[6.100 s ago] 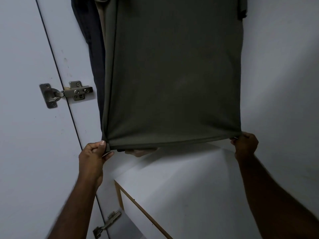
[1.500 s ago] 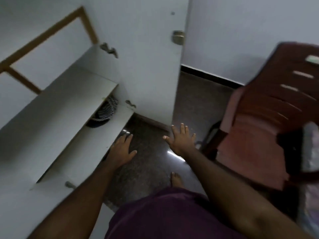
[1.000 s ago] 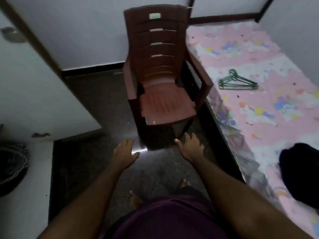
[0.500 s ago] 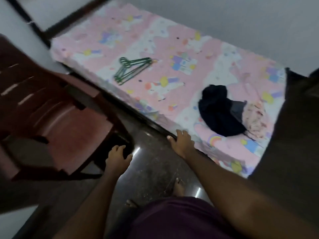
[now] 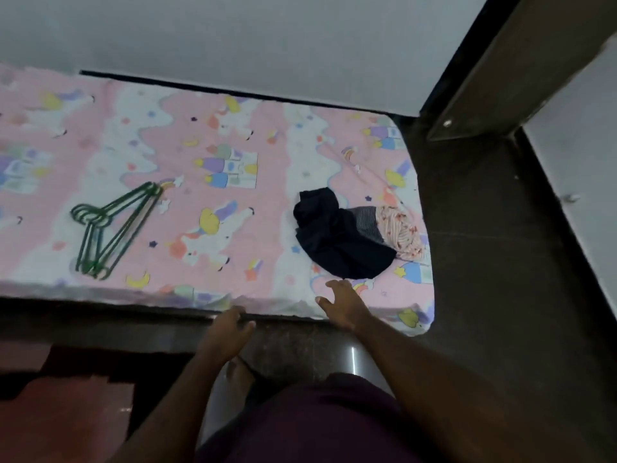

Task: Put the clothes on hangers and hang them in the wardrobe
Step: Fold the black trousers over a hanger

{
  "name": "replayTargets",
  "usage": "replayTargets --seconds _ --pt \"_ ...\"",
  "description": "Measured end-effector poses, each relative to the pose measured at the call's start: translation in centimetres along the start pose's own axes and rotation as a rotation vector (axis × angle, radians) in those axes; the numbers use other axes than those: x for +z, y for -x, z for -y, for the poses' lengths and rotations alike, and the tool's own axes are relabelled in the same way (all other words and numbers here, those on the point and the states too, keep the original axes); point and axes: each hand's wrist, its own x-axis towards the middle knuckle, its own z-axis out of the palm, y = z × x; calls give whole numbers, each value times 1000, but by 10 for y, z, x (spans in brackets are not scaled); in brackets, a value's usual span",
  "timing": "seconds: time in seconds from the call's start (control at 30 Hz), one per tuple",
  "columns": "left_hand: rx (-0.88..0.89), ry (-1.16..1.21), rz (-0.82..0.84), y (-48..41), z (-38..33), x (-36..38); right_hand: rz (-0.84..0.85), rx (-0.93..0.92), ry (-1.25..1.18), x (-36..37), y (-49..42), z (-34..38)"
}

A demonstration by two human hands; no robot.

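Hovering empty, relaxed, left hand point(image 5: 224, 335) and right hand point(image 5: 344, 304) near clothes point(image 5: 347, 242); hangers point(image 5: 110, 228) apart.

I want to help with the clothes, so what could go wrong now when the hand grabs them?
The dark navy garment lies bunched with a grey striped piece and a pink patterned one, so the open right hand might lift all three. The pile sits near the mattress corner and could slide off. The thin green wire hangers overlap and may snag.
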Motion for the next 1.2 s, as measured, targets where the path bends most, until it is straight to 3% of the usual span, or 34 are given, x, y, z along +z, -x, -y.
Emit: replayTargets --seconds 0.17,0.47,1.03,1.1,1.2 --pt "129 -57 97 -52 -28 -33 -134 87 -106 -19 -23 23" --pt "159 -100 199 -106 -84 -36 -127 166 -140 -37 -73 13" --pt "-57 -174 223 -173 -175 -6 63 58 313 -74 -247 -45" --pt "-60 -184 255 -179 -185 2 44 69 219 -73 -254 -61" --pt "-26 -201 267 -186 -201 7 -110 185 -174 -85 -257 -80"
